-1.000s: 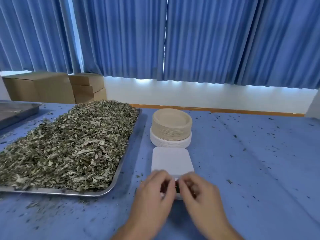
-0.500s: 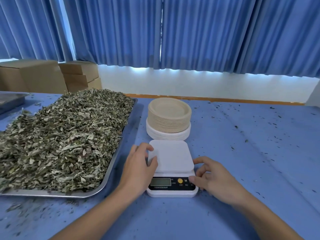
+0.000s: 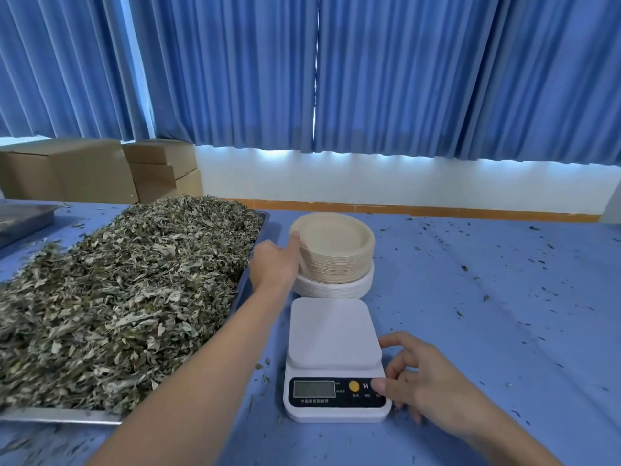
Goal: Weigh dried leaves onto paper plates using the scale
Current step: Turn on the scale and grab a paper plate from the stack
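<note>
Now left hand [image 3: 274, 264] at plate stack [image 3: 336, 243], thumb on top rim, grip unclear; right hand [image 3: 423, 381], fingers relaxed, thumb pressing scale [image 3: 332, 331], probably readying it.

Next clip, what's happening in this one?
A person is setting up to weigh dried leaves. The left hand reaches to the stack of paper plates, thumb on the top plate's rim. The right hand rests beside the digital scale, thumb on its button panel. Its platform is bare; the leaves fill a metal tray.
</note>
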Tool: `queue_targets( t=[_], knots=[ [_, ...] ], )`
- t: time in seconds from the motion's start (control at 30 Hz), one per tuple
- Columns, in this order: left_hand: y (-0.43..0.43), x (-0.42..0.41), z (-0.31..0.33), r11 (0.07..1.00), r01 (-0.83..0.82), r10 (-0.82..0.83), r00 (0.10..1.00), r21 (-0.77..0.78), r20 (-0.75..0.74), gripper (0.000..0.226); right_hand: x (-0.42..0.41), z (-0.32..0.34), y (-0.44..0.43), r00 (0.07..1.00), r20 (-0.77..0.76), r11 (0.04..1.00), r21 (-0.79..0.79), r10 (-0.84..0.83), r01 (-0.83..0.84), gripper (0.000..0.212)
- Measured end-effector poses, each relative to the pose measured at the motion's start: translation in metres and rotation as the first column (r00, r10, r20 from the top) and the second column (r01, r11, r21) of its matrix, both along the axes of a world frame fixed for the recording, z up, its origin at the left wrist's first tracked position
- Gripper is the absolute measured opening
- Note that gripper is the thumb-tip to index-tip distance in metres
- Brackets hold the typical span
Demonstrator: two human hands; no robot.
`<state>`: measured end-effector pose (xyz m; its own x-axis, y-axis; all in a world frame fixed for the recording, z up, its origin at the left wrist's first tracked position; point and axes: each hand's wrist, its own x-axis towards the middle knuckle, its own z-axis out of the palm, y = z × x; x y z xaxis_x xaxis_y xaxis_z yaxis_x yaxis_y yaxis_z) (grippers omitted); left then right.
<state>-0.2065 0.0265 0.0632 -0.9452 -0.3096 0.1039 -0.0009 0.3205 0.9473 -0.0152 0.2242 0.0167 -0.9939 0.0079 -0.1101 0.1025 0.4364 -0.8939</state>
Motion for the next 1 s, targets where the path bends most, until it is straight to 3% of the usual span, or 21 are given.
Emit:
queue_targets(
  t=[0.2,0.37,0.57,0.77,0.93,1.0],
  knots=[
    [0.004,-0.017,0.004,0.997,0.064,-0.064,0.998,-0.033,0.021,0.055,0.003,0.001,-0.002,0.999,0.023,1.0,-0.013,0.022,-0.022,0.063],
    [0.001,-0.027,0.016,0.988,0.12,-0.111,0.99,-0.096,0.089,0.048,-0.001,-0.009,-0.017,0.999,-0.051,0.99,0.143,-0.004,0.011,0.065],
    [0.0,-0.032,0.026,0.983,0.171,-0.159,0.975,-0.067,0.155,0.025,-0.011,-0.006,-0.017,0.998,0.049,0.992,0.12,-0.043,0.036,0.071],
    [0.0,-0.034,0.029,0.967,0.178,-0.153,0.978,-0.184,0.141,0.028,-0.021,0.001,-0.02,0.989,0.14,0.997,0.056,-0.055,0.048,0.089],
    [-0.003,-0.036,0.026,0.935,0.206,-0.162,0.972,-0.288,0.168,0.032,-0.015,0.013,-0.013,0.988,0.152,0.998,0.057,0.013,-0.021,0.088],
    [-0.002,-0.036,0.028,0.896,0.22,-0.171,0.973,-0.385,0.157,0.024,-0.019,0.025,-0.009,0.99,0.129,0.989,0.146,-0.057,0.038,0.074]
  ],
)
